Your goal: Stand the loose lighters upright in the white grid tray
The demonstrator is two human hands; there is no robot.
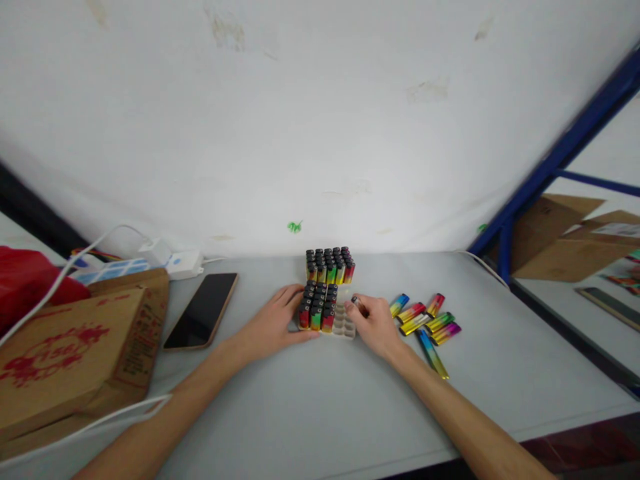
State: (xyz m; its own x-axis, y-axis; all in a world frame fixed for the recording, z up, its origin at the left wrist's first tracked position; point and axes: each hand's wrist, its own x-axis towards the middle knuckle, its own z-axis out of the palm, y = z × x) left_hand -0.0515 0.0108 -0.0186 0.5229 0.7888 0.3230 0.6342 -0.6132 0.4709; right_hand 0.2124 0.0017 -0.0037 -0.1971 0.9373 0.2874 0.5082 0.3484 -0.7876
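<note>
In the head view, a white tray (344, 329) sits on the grey table (320, 413). Its left-hand columns are filled with standing lighters (317, 305), dark tops up, while pockets on the right side are bare. Just behind it, nearer the wall (320, 133), stands a second block of lighters (330, 267).

The left hand (274, 321) rests at the tray's left side, its fingers and thumb spread around that end and touching it, seemingly to steady it. The right hand (374, 327) is at the tray's right side, fingers pinched on a single lighter (356, 301). Only a small part of that lighter shows, so I cannot tell whether its lower end is inside a pocket or above one.

Beside the right hand, loose lighters (417, 324) lie in a scattered heap on the table. A phone (201, 312) and a carton (75, 363) are well off to the left.

The step in hand looks like filling the tray, one lighter at a time. The next move, I judge, calls for standing the held lighter upright over a bare pocket — clear of the filled column — and lowering it before the fingers let go.
</note>
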